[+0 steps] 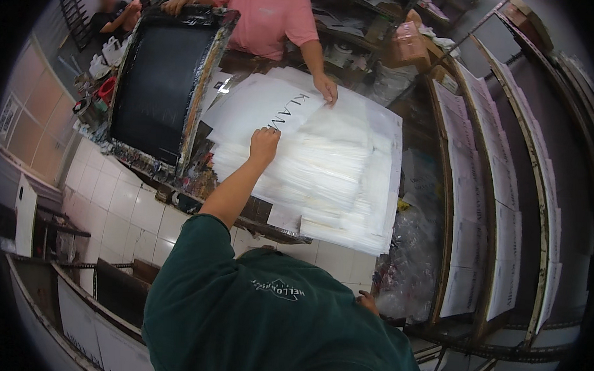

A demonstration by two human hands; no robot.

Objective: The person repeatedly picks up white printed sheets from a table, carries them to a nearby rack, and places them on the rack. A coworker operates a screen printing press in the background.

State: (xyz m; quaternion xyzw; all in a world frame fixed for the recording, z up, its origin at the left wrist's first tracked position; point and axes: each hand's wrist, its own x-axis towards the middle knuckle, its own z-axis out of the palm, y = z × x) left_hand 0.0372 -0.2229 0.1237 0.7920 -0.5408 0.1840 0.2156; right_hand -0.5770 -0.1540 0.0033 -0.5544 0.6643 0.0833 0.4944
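Observation:
My left hand (264, 144) reaches over the work table, its fingers closed at the edge of a white sheet (257, 104) with dark printed lettering. Below and right of it lies a thick pile of white sheets (331, 154), partly smeared by motion; whether they are paper or plastic I cannot tell. Low beside my body, past the green shirt, my right hand (368, 301) shows only in part, fingers apart and nothing visible in it. Across the table, a co-worker's hand (326, 88) touches the far side of the sheets. That person's other hand (175, 6) rests on a raised printing screen frame (193, 108).
Tall racks (446, 192) holding printed white sheets stand at the right, with more racks (73, 302) at the lower left. Clear plastic wrap (406, 276) is heaped beside the table. Cans and a red container (107, 90) stand behind the screen. Another person sits at the far left.

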